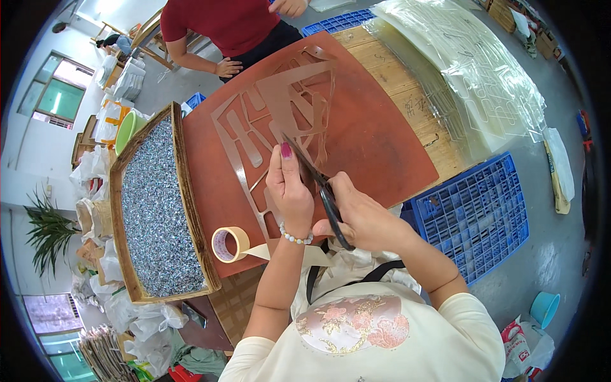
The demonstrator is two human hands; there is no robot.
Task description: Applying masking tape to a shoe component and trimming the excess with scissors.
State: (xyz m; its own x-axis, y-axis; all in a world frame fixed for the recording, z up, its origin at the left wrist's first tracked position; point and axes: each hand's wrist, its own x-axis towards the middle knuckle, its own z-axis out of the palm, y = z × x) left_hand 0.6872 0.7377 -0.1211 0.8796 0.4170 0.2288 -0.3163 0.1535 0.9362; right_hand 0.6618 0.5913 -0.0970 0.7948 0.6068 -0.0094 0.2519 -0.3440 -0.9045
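Observation:
Black-handled scissors (330,202) are in my right hand (368,215), fingers wrapped round the handles, with the blades pointing up and away to the left. My left hand (291,194) pinches a thin brownish sheet with cut-out openings (280,95), thumb upright beside the blade tips. Part of the sheet under my hands is hidden. It stretches across a reddish-brown board (382,137) on the table. Left of my left wrist stands a roll of cream masking tape (240,237), with a loose strip running beneath my forearm.
A wooden tray (116,210) of glittery bluish flakes lies on the left. Clear plastic sheets (458,57) are stacked at the far right, above blue plastic crates (474,216). Across the table stands a person in a red shirt (223,25), one hand at the board's edge.

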